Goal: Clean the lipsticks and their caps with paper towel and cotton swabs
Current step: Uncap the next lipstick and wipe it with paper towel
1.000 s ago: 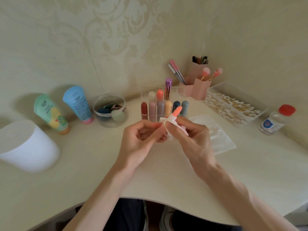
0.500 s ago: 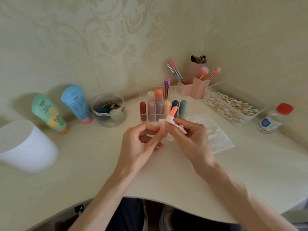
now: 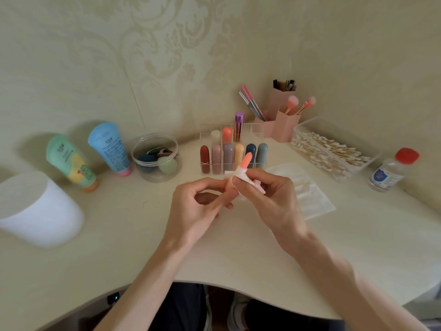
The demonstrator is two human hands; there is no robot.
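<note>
With right hand [image 3: 274, 201] fingers [image 3: 261, 175], pinches paper towel [image 3: 232, 174] round the lipstick [image 3: 245, 161], mid-frame. With left hand [image 3: 193, 206], pinches its base.

Table [image 3: 143, 247]: pale wood-grain top, matt and smooth.
Wall [image 3: 167, 56]: matt wallpaper with a raised pattern.
Paper towel [image 3: 235, 175]: white paper, soft and creased.
Lipstick [image 3: 245, 161]: coral stick, waxy, with a dull sheen.
Purple tube [image 3: 238, 126]: shiny metallic finish.
Rack [image 3: 205, 132]: clear, glossy plastic.
Cotton swabs [image 3: 334, 151]: wooden sticks with fluffy white cotton tips.
Swab box [image 3: 338, 132]: clear plastic.
Bottle [image 3: 387, 173]: clear plastic with a glossy red cap.
Bin [image 3: 40, 209]: white matt plastic.
</note>
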